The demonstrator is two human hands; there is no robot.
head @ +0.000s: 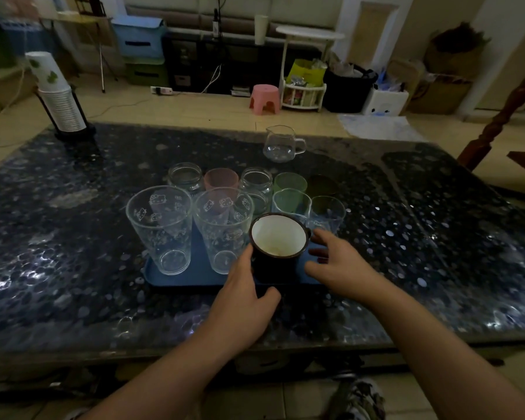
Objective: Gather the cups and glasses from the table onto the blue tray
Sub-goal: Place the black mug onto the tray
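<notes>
On the dark speckled desk (73, 207) a blue tray (200, 275) sits near the front edge, crowded with drinkware. At the tray's front right stands a dark enamel mug (278, 247) with a white inside. The left hand (243, 301) is wrapped around the mug's left side, its fingers (246, 262) pressed on the wall and the thumb curled low in front. The right hand (337, 265) hovers just beside the mug's right side, its fingers spread apart and holding nothing; whether they touch the mug cannot be told. To the left of the mug stand two tall clear glasses with cartoon cat prints, the left tall glass (161, 228) and the right tall glass (223, 230), both upright on the tray. Behind them a row holds a clear jar (186, 177), a pink cup (221, 180), a second clear jar (256, 181), a green cup (290, 184) and a dark cup (323, 184). Two small clear glasses (291, 204) stand just behind the mug. Farther back, apart from the tray, a glass pitcher (281, 144) rests on the desk. At the far left corner stands a stack of paper cups (58, 95) in a dark holder.
</notes>
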